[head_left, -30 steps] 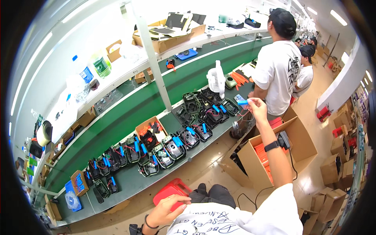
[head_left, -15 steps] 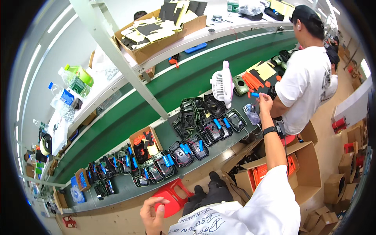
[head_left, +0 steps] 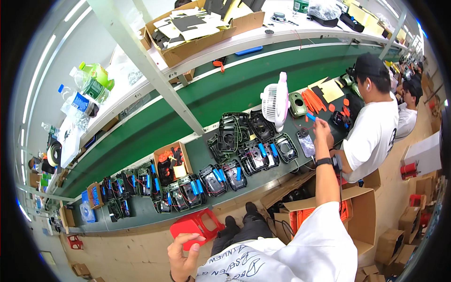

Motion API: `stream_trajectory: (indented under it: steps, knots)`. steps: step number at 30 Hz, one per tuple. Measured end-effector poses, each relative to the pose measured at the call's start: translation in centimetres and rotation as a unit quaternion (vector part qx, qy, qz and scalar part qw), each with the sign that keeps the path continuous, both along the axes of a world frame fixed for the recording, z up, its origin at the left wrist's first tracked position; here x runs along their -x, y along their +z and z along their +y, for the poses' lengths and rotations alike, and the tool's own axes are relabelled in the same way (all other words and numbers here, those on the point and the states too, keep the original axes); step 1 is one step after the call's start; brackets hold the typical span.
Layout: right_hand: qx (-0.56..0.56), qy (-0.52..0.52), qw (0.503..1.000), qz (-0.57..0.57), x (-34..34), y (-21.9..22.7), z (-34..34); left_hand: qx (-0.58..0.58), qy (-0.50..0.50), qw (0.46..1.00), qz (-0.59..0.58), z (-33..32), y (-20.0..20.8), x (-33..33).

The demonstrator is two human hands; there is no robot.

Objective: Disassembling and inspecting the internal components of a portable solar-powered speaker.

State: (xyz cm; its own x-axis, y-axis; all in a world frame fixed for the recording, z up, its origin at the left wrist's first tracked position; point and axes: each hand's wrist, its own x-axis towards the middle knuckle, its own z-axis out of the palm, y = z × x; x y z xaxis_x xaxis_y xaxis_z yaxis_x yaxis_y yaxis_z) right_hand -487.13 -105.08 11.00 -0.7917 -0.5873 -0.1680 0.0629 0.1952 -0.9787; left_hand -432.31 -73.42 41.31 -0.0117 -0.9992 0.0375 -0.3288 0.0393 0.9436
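My right hand (head_left: 323,132) reaches out over the bench, fingers closed on a blue cylindrical battery (head_left: 310,116) that sticks out beyond the fingertips. Beneath and left of it lies a phone (head_left: 307,144); a green housing (head_left: 297,104) and orange strips (head_left: 313,100) are just beyond. My left hand (head_left: 184,254) is raised low in the view, near a red stool (head_left: 195,229), its fingers curved apart and holding nothing. Black housing shells (head_left: 233,175) line the bench, several with blue batteries and thin wires inside. An open, green-rimmed shell (head_left: 285,147) sits at the row's right end.
A pink-and-white fan (head_left: 275,101) stands on the bench. A co-worker (head_left: 371,127) in a white shirt works close on the right. Cardboard boxes (head_left: 361,221) stand beside me, one holding orange pieces. A shelf post (head_left: 145,66) rises behind the bench; a carton (head_left: 173,164) sits among the shells.
The view has shifted slightly. My right hand still holds the battery, now tilted downward to the right. The co-worker's head has turned toward the bench. My left hand stays raised.
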Motion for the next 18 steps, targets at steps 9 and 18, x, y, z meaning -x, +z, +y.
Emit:
stream_trajectory:
  steps: [9, 18]
  knots:
    - [0.011, 0.177, 0.954, -0.243, -18.7, -0.9, 15.1, 0.028, -0.003, 0.999, -0.026, 3.5, 0.4, -1.9]
    - [-0.109, 0.665, 0.708, -0.211, -49.4, -2.3, 34.5, 0.057, 0.086, 0.994, -0.031, 17.7, -0.9, -10.6]
